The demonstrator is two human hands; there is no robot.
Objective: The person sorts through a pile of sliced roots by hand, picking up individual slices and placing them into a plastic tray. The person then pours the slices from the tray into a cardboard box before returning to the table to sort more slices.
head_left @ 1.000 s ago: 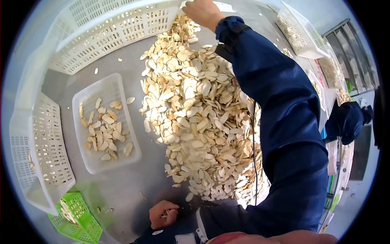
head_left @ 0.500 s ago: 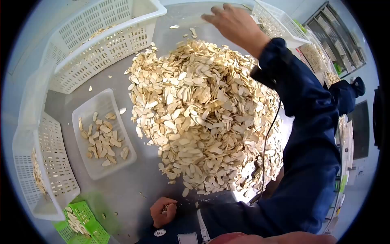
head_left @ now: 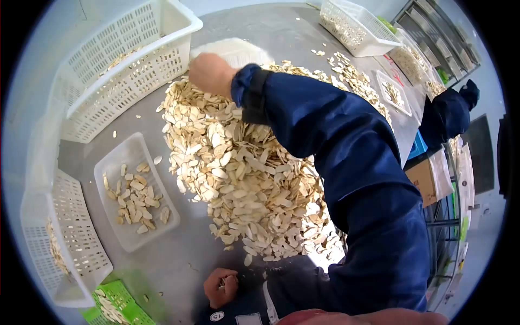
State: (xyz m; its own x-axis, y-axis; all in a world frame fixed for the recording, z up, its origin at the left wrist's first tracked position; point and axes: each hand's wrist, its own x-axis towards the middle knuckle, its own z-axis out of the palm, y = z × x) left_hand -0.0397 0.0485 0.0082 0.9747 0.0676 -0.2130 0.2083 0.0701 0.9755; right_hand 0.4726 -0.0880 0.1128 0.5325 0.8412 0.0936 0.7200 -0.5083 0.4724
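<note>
A big heap of pale dried slices (head_left: 244, 179) covers the middle of the steel table (head_left: 179, 265). My right hand (head_left: 208, 73) reaches across it in a dark blue sleeve and rests knuckles-up on the heap's far left edge, close to a large white basket (head_left: 124, 70). Its fingers are hidden. My left hand (head_left: 221, 286) lies at the near table edge, curled around a few slices. A clear plastic tray (head_left: 132, 238) left of the heap holds several darker slices (head_left: 135, 197).
A second white basket (head_left: 76, 244) and a green basket (head_left: 116, 309) stand at the near left. Another white basket (head_left: 355, 24) and a small tray (head_left: 392, 92) sit at the far right. A co-worker in blue (head_left: 447, 114) stands beyond.
My right hand swung from the heap's far right side to its far left edge beside the large white basket. The view tilted slightly. My left hand stayed in place.
</note>
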